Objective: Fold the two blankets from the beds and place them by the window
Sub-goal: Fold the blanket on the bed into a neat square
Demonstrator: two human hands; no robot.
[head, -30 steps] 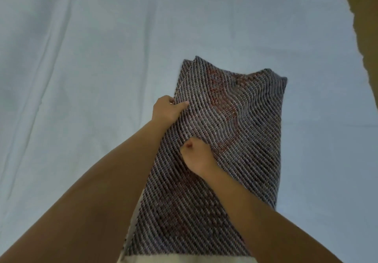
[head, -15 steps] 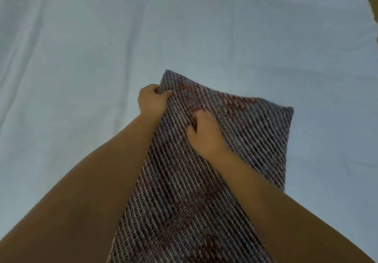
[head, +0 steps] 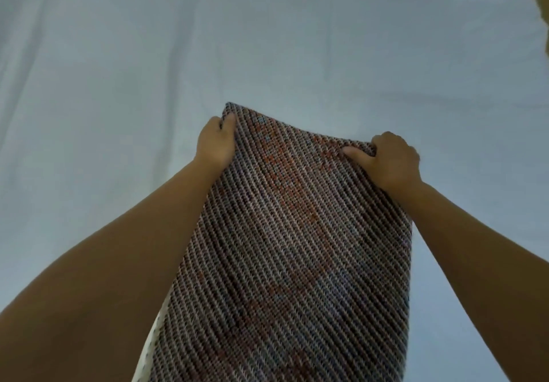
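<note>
Head view: a person's left hand (head: 215, 141) pinches the far left corner of a folded, striped knit blanket (head: 297, 248), thumb on top. The right hand (head: 392, 159) grips the far right corner, fingers curled over the edge. Pale bed sheet (head: 118, 70) lies open on both sides and beyond. Half a second earlier, the right hand sat mid-blanket, close to the left.

Left hand (head: 216, 143) and right hand (head: 392, 160) gripping blanket (head: 285, 248) corners over bedsheet (head: 118, 84)
</note>
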